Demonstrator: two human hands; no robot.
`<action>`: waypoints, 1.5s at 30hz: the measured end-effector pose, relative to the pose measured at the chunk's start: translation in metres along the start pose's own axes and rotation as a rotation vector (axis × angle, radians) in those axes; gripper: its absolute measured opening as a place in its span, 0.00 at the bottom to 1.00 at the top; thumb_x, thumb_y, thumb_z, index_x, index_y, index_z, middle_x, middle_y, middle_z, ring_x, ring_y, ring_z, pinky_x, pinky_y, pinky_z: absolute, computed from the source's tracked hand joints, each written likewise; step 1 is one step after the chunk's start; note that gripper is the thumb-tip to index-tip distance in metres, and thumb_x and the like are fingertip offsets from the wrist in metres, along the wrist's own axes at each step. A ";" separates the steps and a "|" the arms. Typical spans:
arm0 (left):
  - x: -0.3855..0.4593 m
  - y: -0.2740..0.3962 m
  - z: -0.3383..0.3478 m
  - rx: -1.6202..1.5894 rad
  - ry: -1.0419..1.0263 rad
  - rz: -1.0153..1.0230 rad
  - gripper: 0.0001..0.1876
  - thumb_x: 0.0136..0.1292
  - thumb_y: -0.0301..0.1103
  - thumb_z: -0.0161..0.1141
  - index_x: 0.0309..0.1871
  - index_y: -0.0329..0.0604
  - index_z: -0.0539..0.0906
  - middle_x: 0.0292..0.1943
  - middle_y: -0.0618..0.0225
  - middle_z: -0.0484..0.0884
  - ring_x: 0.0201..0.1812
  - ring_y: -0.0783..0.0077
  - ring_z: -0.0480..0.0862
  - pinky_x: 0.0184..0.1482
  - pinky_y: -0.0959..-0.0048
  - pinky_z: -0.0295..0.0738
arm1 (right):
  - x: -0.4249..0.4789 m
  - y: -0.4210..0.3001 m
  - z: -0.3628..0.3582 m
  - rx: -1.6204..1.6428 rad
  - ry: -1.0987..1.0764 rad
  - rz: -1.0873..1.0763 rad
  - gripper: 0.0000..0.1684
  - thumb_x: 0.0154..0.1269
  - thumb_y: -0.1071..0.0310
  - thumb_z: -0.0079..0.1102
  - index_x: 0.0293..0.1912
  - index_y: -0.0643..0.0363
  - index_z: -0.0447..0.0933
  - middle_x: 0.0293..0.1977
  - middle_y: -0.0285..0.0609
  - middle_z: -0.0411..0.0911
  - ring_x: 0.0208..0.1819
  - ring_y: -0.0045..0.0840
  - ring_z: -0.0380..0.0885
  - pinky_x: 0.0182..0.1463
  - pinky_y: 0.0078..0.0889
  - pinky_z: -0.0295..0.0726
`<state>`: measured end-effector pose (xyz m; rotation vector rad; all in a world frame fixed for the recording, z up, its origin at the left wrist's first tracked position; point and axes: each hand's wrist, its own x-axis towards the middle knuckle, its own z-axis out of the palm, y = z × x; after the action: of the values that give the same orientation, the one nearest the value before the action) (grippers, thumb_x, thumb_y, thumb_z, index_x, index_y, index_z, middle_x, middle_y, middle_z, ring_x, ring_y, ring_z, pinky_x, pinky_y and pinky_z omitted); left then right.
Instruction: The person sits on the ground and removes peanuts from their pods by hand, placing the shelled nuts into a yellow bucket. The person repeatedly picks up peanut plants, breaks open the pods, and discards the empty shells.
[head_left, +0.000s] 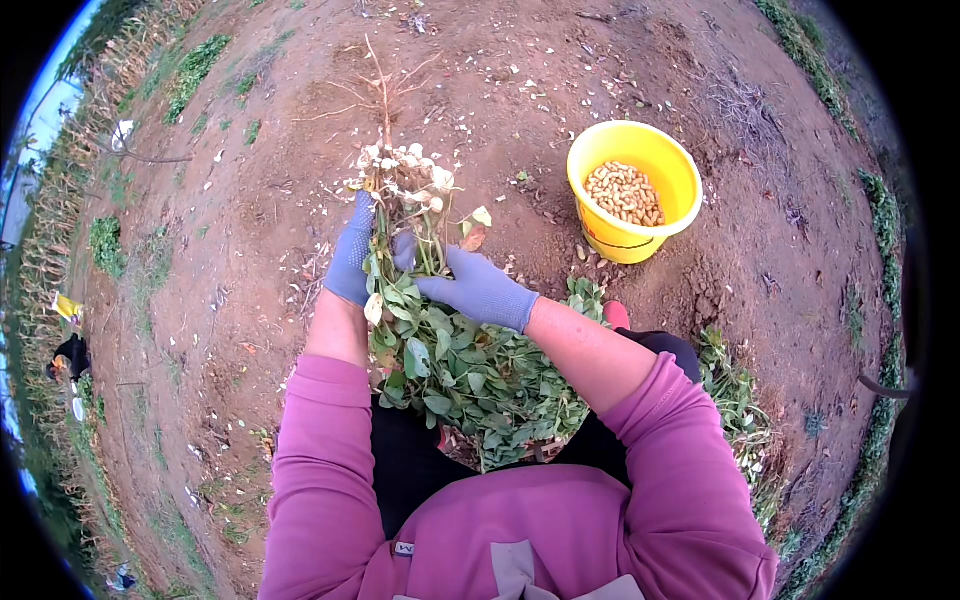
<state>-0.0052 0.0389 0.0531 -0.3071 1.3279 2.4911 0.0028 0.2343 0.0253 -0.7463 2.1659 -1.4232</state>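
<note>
Between my gloved hands is an uprooted peanut plant, its pale pods (411, 174) clustered below bare roots (386, 97) that point away from me. My left hand (351, 251), in a grey-blue dotted glove, grips the stems from the left side, its fingers partly hidden behind them. From the right, my right hand (476, 285), gloved alike, closes around the lower stems. Green leaves (450, 360) of the plant hang over a leafy heap between my legs. A yellow plastic bucket (682, 187) stands on the soil ahead to the right, with loose peanuts (624, 193) in its bottom.
Brown bare soil (510, 90) scattered with dry bits surrounds me. More pulled plants (739, 405) lie by my right side. Dry corn stalks (52, 225) line the far left, near a yellow bag (67, 307). A green strip of plants (885, 247) edges the right.
</note>
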 end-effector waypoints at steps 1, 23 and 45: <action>-0.001 -0.004 0.000 0.146 0.276 0.039 0.30 0.72 0.60 0.49 0.61 0.43 0.77 0.45 0.65 0.85 0.37 0.71 0.85 0.36 0.70 0.84 | 0.000 0.003 0.003 -0.011 0.022 0.019 0.36 0.66 0.44 0.58 0.61 0.62 0.71 0.49 0.62 0.79 0.52 0.53 0.78 0.56 0.47 0.76; -0.008 -0.003 0.001 0.335 0.418 0.055 0.22 0.67 0.40 0.63 0.59 0.37 0.78 0.48 0.62 0.85 0.44 0.69 0.87 0.44 0.70 0.84 | 0.002 0.013 0.015 -0.323 -0.139 0.010 0.31 0.67 0.42 0.56 0.49 0.64 0.72 0.39 0.60 0.81 0.45 0.52 0.81 0.49 0.49 0.78; 0.011 -0.023 0.031 0.724 0.356 0.318 0.24 0.59 0.42 0.71 0.51 0.30 0.81 0.43 0.62 0.86 0.39 0.74 0.84 0.42 0.73 0.78 | 0.005 -0.014 -0.029 -0.537 0.416 -0.112 0.21 0.65 0.47 0.61 0.43 0.54 0.70 0.27 0.43 0.82 0.31 0.39 0.84 0.33 0.42 0.80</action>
<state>-0.0089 0.0786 0.0487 -0.3953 2.4695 2.0291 -0.0156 0.2464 0.0487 -0.8119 2.9344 -1.1219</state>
